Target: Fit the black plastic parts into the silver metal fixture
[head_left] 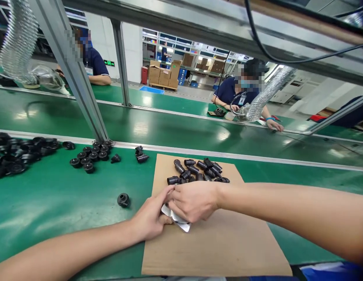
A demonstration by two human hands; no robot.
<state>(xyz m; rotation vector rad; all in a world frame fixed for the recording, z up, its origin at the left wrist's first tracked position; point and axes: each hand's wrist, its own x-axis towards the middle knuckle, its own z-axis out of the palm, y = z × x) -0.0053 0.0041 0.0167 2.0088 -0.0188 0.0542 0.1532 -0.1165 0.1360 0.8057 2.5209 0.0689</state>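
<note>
**Hands meet over a white sheet on the cardboard**

Green table surface (pixel 52 199) fills the lower half of the frame, with a glossy green conveyor belt (pixel 175 130) running across the middle behind a metal rail. A slanted metal post (pixel 72 74) rises from the rail to the upper left. A brown cardboard sheet (pixel 216 242) lies on the table at lower centre.

Two people sit on the far side of the belt: one at upper left (pixel 95 64), one at upper right (pixel 240 91) beside a silver flexible duct (pixel 266 95).

At the left edge lies a big heap of black round parts (pixel 14 154); a smaller cluster of black caps (pixel 92 155) sits near the foot of the post. On the cardboard's far end is a pile of black tubular parts (pixel 199 171). One lone black cap (pixel 123 200) rests on the table just left of the cardboard.

The left hand (pixel 150 216) and right hand (pixel 193 201) touch at the cardboard's left edge. Both have fingers curled and pressed together, pinching a small white sheet (pixel 178 222) that shows beneath them, lying on the cardboard.
</note>
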